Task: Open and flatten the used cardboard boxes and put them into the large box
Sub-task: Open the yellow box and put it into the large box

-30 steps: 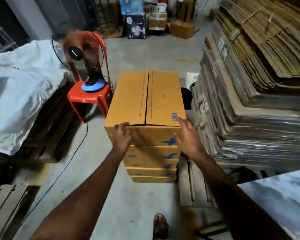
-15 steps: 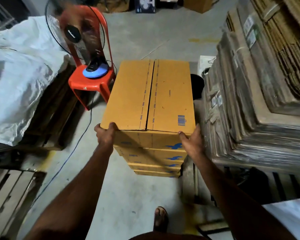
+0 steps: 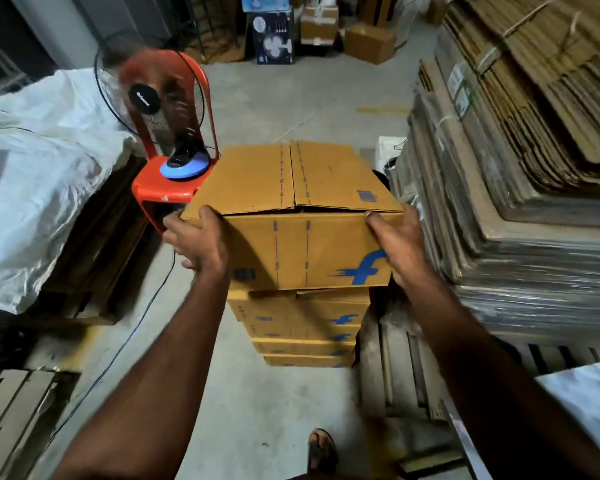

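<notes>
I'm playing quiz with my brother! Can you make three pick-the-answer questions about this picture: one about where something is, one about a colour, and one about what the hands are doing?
1. Where does the fan stand?
A. On the red chair
B. On the top box
C. On the floor by the foot

2. What colour is the logo on the top box?
A. Green
B. Blue
C. White

3. What are the two hands doing?
A. Hanging free
B. Holding the top box by its near corners
C. Tearing tape off

Answers:
1. A: the fan's blue base sits on the seat of the red chair, left of the boxes.
2. B: a blue mark shows on the box's front, near the right hand.
3. B: the left hand and the right hand each have a grip on a near corner, and the flaps are not yet opened.
</notes>
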A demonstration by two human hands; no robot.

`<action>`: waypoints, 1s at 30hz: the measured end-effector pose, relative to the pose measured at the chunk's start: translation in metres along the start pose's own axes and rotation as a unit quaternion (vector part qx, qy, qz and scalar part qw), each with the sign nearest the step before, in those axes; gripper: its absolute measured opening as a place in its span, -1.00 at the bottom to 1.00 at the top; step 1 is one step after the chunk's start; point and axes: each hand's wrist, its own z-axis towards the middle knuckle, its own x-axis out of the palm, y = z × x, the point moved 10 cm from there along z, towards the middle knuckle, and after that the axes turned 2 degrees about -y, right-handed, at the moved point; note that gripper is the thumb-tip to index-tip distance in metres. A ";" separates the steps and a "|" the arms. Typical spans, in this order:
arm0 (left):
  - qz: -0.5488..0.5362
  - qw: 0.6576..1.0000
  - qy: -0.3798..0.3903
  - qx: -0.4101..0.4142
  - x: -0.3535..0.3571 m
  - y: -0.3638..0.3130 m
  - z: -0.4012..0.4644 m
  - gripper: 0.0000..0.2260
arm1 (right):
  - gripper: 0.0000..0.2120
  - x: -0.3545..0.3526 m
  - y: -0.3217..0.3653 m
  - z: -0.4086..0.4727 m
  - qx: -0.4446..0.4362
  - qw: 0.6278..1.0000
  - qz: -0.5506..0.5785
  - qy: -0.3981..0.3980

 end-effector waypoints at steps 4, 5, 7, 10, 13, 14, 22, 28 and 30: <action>-0.042 0.999 -0.015 -0.001 -0.049 -0.017 -0.019 -0.62 | -0.26 -0.034 0.046 -0.039 -0.057 0.997 -0.017 -0.056; -0.050 0.999 -0.019 -0.003 -0.063 -0.021 -0.026 -0.62 | -0.26 -0.044 0.060 -0.055 -0.072 0.994 -0.033 -0.072; -0.067 0.998 -0.016 -0.003 -0.093 -0.029 -0.041 -0.63 | -0.25 -0.067 0.078 -0.090 -0.095 0.989 -0.056 -0.102; -0.085 0.996 0.003 0.010 -0.141 -0.042 -0.065 -0.63 | -0.27 -0.106 0.091 -0.159 -0.126 0.981 -0.062 -0.135; -0.135 0.989 0.033 0.058 -0.188 -0.063 -0.098 -0.66 | -0.20 -0.149 0.090 -0.234 -0.151 0.972 -0.048 -0.174; -0.154 0.984 0.049 0.073 -0.202 -0.071 -0.111 -0.67 | -0.18 -0.164 0.089 -0.258 -0.160 0.967 -0.039 -0.195; -0.198 0.958 0.163 0.129 -0.269 -0.101 -0.225 -0.72 | -0.30 -0.293 0.068 -0.416 -0.165 0.925 -0.028 -0.341; -0.191 0.929 0.295 0.113 -0.247 -0.089 -0.323 -0.87 | -0.22 -0.392 0.047 -0.501 -0.141 0.884 -0.059 -0.442; -0.180 0.915 0.341 0.117 -0.236 -0.079 -0.366 -0.82 | -0.23 -0.430 0.029 -0.524 -0.118 0.868 -0.070 -0.477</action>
